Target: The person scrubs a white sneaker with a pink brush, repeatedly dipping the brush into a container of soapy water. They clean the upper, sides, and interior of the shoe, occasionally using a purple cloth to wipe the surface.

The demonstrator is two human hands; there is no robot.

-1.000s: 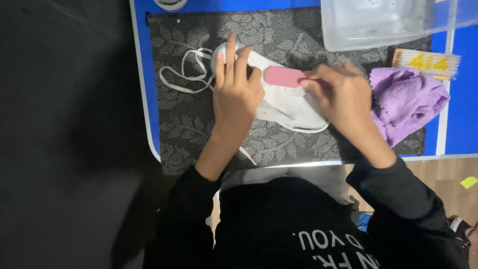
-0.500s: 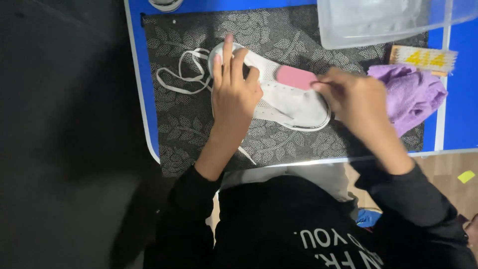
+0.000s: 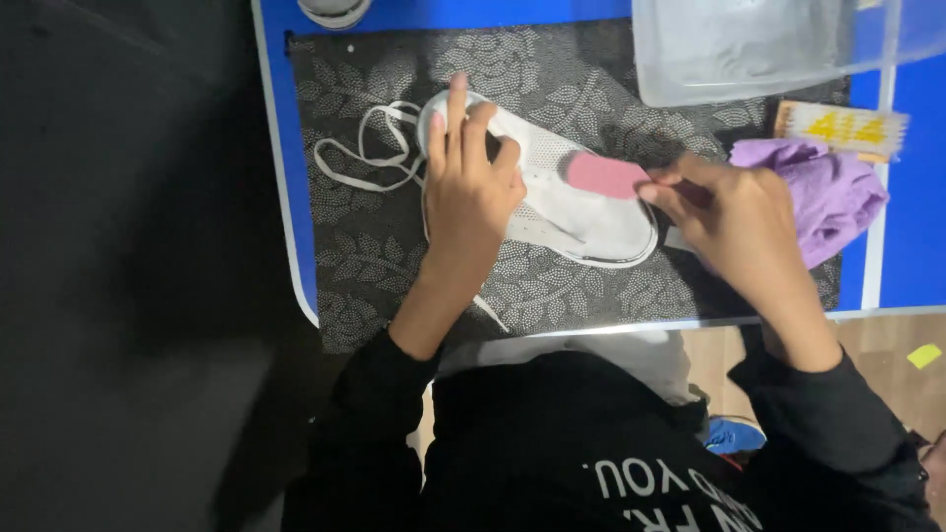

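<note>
My left hand (image 3: 471, 187) lies flat on the white sneaker (image 3: 581, 212), fingers (image 3: 458, 108) spread and pressing down over its heel end rather than gripping. The shoe rests on its side on the grey leaf-patterned mat (image 3: 374, 266) that covers the blue bench (image 3: 286, 118), its long axis running from upper left down to lower right, toe toward my right hand (image 3: 744, 222). That hand's fingers are pinched on a pink eraser-like block (image 3: 603, 175), which touches the shoe's upper near the toe. So the right hand is nearer the toe, the left nearer the heel. The loose white lace (image 3: 365, 158) trails off left of the shoe. A purple cloth (image 3: 838, 192) lies just beyond my right hand, with a clear plastic tub (image 3: 749, 49) above it.
</note>
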